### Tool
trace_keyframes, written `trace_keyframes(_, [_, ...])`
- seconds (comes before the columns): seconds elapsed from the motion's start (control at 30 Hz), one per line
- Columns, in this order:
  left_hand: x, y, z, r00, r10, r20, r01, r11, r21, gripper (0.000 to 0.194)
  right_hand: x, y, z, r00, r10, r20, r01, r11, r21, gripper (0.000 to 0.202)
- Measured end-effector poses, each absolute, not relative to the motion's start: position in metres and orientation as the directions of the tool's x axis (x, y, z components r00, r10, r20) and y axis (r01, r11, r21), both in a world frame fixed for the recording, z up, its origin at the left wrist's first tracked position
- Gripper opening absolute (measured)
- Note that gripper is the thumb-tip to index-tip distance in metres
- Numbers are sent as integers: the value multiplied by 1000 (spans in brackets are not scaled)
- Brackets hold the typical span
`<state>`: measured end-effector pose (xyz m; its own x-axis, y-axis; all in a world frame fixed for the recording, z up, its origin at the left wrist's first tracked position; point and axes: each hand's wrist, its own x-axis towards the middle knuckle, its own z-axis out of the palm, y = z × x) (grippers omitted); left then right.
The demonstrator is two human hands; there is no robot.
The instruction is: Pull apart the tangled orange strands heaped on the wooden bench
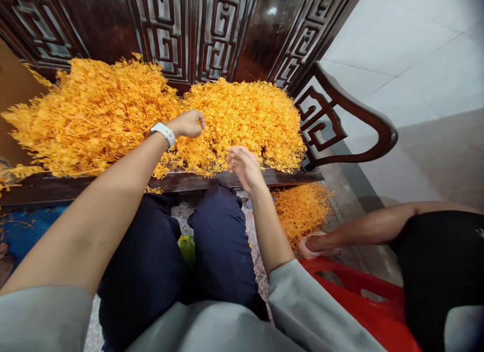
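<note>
Two heaps of frilly orange-yellow plastic pieces lie on a dark wooden bench, a larger left heap and a right heap. My left hand, with a white watch on the wrist, is over the place where the heaps meet. Its fingers are curled together, and what they hold, if anything, is hidden. My right hand is at the front edge of the right heap, palm turned inward, fingers bent and apart with nothing visible between them.
Carved dark wood panels rise behind the heaps, and a curved armrest bounds the right end. More orange pieces lie below the bench. At right are a red plastic stool and another person's leg.
</note>
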<state>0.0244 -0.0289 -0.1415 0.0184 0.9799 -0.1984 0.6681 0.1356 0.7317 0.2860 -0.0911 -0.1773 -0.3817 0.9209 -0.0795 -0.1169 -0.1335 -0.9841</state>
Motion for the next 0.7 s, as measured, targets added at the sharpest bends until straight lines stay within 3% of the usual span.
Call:
trace_keyframes(0.1, [33,-29,-136,-73,985,-159,452,175,875,24,241,-75,-182,-393,918,59,172,136,-976,58])
trace_keyframes(0.17, [37,-29,-132,-90,993,-74,381,103,919,23,220,-65,-189,-441,888,129,257,263,-930,58])
trace_keyframes(0.27, [40,-27,-128,-92,992,90,359,-51,932,27,204,-53,-197,-548,833,79,177,208,-962,43])
trace_keyframes(0.37, [37,-25,-127,-79,977,200,407,-151,901,38,201,-42,-197,-464,885,26,-1,29,-1000,29])
trace_keyframes(0.47, [31,-26,-133,-53,976,213,554,-149,819,59,206,-31,-191,-306,951,39,-188,-20,-982,22])
trace_keyframes(0.53, [27,-29,-140,38,990,136,685,-124,718,71,211,-26,-186,-232,972,33,-264,-30,-964,20])
trace_keyframes(0.6, [25,-32,-148,187,982,-15,805,-144,576,63,213,-24,-181,-201,980,-9,-294,-69,-953,17])
trace_keyframes(0.7, [20,-32,-156,312,936,-164,899,-234,371,31,213,-28,-174,-197,975,-103,-332,-166,-929,15])
